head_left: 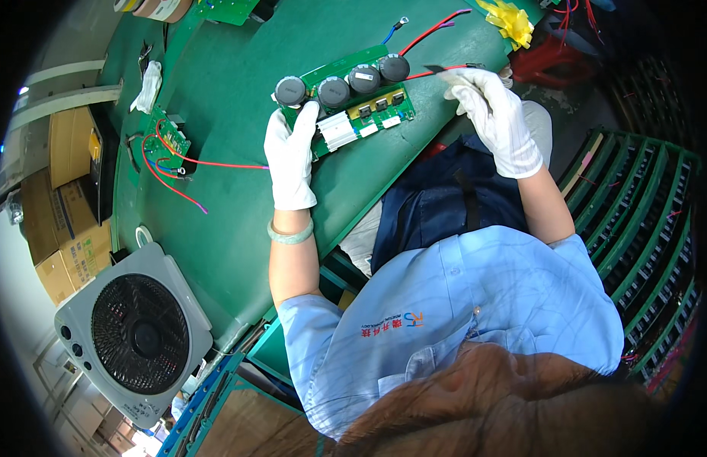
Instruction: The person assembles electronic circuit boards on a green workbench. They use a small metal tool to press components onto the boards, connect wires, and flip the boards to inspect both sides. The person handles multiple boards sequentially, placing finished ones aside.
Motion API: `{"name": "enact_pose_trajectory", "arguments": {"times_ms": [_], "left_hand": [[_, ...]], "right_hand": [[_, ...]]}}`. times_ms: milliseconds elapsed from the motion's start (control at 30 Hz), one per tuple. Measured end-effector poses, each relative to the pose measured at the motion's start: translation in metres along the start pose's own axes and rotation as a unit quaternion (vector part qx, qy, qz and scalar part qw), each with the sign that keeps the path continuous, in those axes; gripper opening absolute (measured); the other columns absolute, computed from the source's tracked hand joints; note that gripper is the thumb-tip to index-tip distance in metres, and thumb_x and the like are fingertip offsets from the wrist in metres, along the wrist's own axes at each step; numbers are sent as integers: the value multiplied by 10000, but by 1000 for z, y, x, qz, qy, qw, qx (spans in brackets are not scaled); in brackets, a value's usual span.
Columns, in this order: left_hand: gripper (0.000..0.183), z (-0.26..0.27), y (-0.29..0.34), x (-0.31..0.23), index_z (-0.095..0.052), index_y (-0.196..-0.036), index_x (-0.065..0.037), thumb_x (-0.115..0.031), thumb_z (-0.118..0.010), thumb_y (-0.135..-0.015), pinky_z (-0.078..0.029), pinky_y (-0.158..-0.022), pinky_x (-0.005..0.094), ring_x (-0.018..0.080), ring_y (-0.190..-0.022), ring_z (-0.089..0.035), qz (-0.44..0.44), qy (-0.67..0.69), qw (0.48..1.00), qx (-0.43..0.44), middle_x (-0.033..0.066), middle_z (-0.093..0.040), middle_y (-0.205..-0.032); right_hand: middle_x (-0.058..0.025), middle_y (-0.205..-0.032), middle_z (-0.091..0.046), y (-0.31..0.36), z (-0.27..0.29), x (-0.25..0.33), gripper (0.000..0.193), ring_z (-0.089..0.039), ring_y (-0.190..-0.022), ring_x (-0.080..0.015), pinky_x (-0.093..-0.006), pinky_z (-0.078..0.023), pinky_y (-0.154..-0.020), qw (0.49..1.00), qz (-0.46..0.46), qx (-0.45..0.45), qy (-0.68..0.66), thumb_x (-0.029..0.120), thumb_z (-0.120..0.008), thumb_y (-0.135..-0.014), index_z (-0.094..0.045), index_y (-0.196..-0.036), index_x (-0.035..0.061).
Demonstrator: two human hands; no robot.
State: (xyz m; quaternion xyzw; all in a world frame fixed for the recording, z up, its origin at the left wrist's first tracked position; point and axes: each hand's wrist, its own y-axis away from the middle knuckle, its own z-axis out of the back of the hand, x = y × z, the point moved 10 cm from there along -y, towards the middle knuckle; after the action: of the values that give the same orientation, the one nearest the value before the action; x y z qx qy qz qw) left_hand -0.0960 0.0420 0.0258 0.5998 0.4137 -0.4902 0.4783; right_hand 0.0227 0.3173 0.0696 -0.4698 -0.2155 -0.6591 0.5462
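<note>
A green circuit board (353, 114) with several large black capacitors (334, 92), a silvery finned heat sink (337, 131) and small black components lies tilted on the green table. My left hand (291, 156), in a white glove, grips its left end, thumb on top beside the heat sink. Off the board's right end runs a red wire (419, 75) with a dark end. My right hand (487, 114), also gloved, is raised past the table's edge with fingers curled together at this wire. A small dark piece (435, 69) shows by the fingertips; its kind is unclear.
On the green table (224, 91), a smaller board (168, 141) with red wires lies left, near a white glove (147, 87). A grey box fan (140, 335) stands lower left. Yellow crumpled material (509, 23) is at the far edge; green slotted racks (635, 221) stand right.
</note>
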Motion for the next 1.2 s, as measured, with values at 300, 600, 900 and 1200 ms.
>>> {"name": "enact_pose_trajectory", "arguments": {"times_ms": [300, 600, 900, 1200], "left_hand": [[383, 3, -3, -5, -559, -1210, 18, -59, -705, -864, -471, -898, 290, 137, -980, -582, -60, -30, 997, 34, 61, -613, -1103], [482, 17, 5, -6, -459, -1346, 34, -92, -630, -913, -435, -997, 335, 189, -1109, -549, -112, -219, 968, 38, 131, -561, -1255], [472, -44, 35, -32, -533, -1247, 21, -305, -633, -922, -481, -981, 392, 243, -1119, -594, -192, -73, 955, 212, 160, -597, -1238], [473, -42, 36, -27, -542, -1224, 30, -250, -715, -885, -505, -945, 386, 225, -1066, -615, -135, -2, 979, 155, 145, -603, -1221]], "right_hand": [[-71, -1356, -537, -9, -34, 2, 665, -528, -1158, -162, -269, -487, -892, 925, -34, 38, -376, -1, -758, -788, -461, -1383, 27], [-126, -1195, -594, 17, -46, 50, 462, -638, -1016, -253, -336, -518, -844, 980, 197, -7, -37, 25, -696, -758, -630, -1207, 112], [-86, -1052, -637, 46, -4, 63, 261, -664, -805, -257, -352, -532, -665, 937, 327, -111, 50, 38, -678, -755, -658, -1006, 110], [-53, -1071, -621, 41, -2, 63, 301, -658, -868, -235, -329, -545, -704, 945, 312, -101, -1, 24, -705, -720, -627, -988, 135]]}}
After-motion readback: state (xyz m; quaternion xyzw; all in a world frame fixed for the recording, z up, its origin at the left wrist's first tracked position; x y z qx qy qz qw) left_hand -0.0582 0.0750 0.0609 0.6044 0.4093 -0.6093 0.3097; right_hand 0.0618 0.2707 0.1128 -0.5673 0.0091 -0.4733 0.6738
